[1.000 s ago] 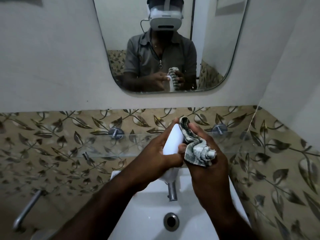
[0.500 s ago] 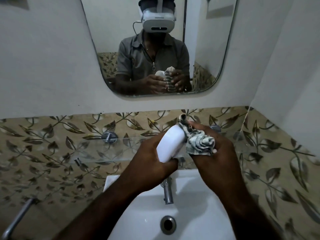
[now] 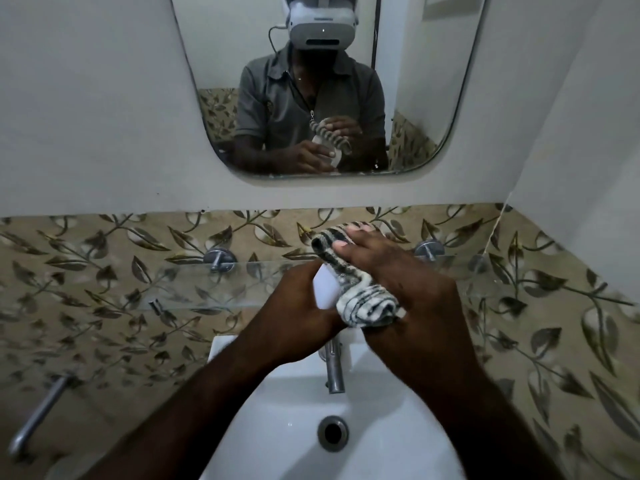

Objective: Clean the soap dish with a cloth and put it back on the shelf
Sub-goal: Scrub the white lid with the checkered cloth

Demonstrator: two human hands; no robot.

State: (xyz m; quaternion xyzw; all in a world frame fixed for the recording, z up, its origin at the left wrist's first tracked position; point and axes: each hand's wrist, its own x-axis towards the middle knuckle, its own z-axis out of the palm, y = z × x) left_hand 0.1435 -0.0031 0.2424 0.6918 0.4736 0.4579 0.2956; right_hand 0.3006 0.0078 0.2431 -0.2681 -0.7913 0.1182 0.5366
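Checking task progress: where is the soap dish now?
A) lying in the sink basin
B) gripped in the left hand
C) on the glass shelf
B: the left hand grips the white soap dish above the sink, while the right hand holds the striped cloth against it.

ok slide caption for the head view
Left hand holds the soap dish; right hand presses a striped cloth against it.
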